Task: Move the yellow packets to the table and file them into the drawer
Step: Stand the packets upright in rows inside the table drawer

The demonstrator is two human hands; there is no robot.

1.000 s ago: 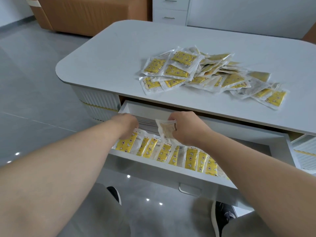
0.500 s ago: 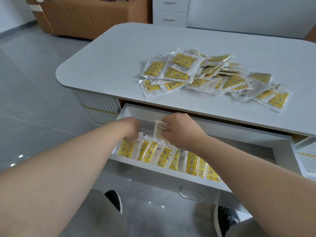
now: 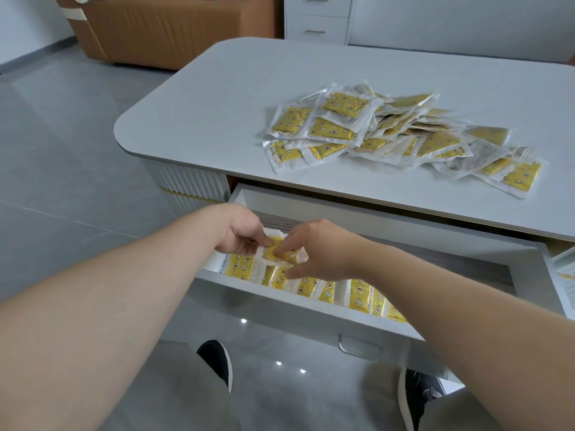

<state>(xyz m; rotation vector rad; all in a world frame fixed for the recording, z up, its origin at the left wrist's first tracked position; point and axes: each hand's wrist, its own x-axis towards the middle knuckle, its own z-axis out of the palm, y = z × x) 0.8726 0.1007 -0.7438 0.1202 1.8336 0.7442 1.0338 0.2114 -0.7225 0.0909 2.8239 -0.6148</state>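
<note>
Both hands meet at centre frame: the left hand [image 3: 241, 231] and right hand [image 3: 317, 250] each pinch one yellow packet [image 3: 275, 251] over the left end of the open drawer [image 3: 311, 309], above a row of packets [image 3: 357, 295] filed on edge. At upper right, a loose pile [image 3: 389, 132] lies on the worktop [image 3: 217, 104].

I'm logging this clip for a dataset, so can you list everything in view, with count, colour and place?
Table: one, pale grey, centre.
Loose packets: a heap too overlapped to count, yellow in clear wrap, on the table's right side.
Drawer: one, white, pulled open under the table.
Filed packets: a row, partly hidden, yellow, along the drawer's front.
Single packet: one, yellow, over the row's left end.
Sofa: one, brown, far left.
Cabinet: one, white, far back.
Floor: grey tiles.
Shoes: two, black, bottom.
Left hand: pinches the single packet.
Right hand: pinches it too.
</note>
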